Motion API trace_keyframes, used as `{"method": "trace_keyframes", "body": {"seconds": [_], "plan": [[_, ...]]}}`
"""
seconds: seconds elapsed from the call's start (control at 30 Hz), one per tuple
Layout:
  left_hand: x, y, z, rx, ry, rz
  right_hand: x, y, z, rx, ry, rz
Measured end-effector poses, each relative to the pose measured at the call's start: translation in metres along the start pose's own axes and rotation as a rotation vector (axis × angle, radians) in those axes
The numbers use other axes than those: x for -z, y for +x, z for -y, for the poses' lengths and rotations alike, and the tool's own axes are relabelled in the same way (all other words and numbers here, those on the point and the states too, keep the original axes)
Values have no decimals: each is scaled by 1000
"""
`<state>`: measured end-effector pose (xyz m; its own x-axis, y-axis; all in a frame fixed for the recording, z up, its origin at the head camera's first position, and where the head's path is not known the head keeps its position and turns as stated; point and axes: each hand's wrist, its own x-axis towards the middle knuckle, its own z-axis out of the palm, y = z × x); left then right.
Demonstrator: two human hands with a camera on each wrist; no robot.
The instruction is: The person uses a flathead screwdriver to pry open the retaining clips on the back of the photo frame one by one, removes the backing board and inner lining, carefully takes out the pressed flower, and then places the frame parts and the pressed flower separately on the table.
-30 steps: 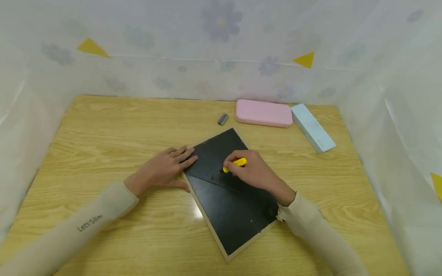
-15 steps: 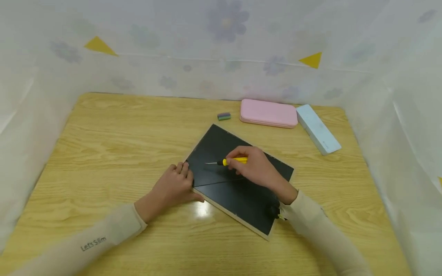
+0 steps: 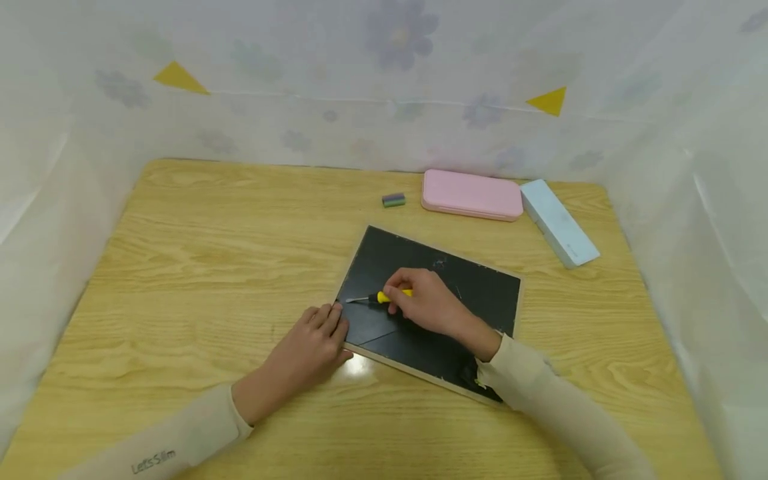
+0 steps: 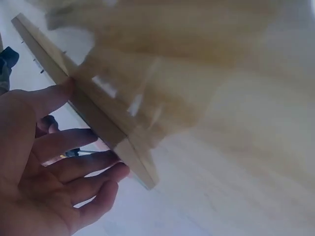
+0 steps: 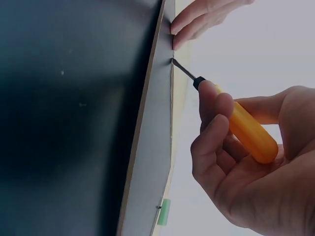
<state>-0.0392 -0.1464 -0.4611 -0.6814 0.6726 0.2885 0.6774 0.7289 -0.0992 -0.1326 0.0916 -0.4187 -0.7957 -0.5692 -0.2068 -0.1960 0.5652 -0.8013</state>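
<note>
A picture frame (image 3: 384,267) lies with its black back up, its thin light-wood rim showing along the edges. My left hand (image 3: 309,343) grips its left end, fingertips over the edge. In the left wrist view the thumb of this hand (image 4: 64,177) lies along the wooden side (image 4: 98,118). My right hand (image 3: 429,303) holds a small screwdriver (image 3: 384,297) with a yellow handle, its shaft pointing left. In the right wrist view the fingers wrap the screwdriver (image 5: 251,132), and its tip is right at the frame's edge, close to the left fingertips.
Behind the frame lies a small purple and green piece (image 3: 393,200). A pink case (image 3: 472,194) and a light blue box (image 3: 559,223) are at the back right of the wooden table (image 3: 210,267). White flowered sheeting (image 3: 336,67) surrounds the table on several sides.
The frame has turned counter-clockwise. My left fingers, spread on its back before, now bend over its edge. The screwdriver tip has moved left to the frame's end. The purple-green piece has turned.
</note>
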Motion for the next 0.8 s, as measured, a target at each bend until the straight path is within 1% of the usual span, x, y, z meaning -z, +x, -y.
{"method": "trace_keyframes", "body": {"seconds": [0.13, 0.2, 0.27, 0.33, 0.4, 0.6, 0.7, 0.8], "plan": [[1, -11, 3, 80, -130, 46, -4, 3, 2, 4, -21, 20], [2, -13, 4, 119, -180, 61, -5, 5, 3, 9, -36, 30], [3, -13, 5, 137, -209, 67, -6, 7, 5, 6, -47, 39], [4, -13, 6, 138, -225, 70, -7, 8, 5, 7, -54, 54], [4, -12, 9, 124, -235, 74, -7, 8, 6, 3, -59, 62], [2, -10, 15, 88, -248, 78, -11, 8, 4, -16, -63, 42], [1, -11, 16, 87, -269, 70, -16, 7, 4, -31, -95, 42], [0, -13, 14, 100, -328, 52, -20, 7, 5, -36, -143, 49]]}}
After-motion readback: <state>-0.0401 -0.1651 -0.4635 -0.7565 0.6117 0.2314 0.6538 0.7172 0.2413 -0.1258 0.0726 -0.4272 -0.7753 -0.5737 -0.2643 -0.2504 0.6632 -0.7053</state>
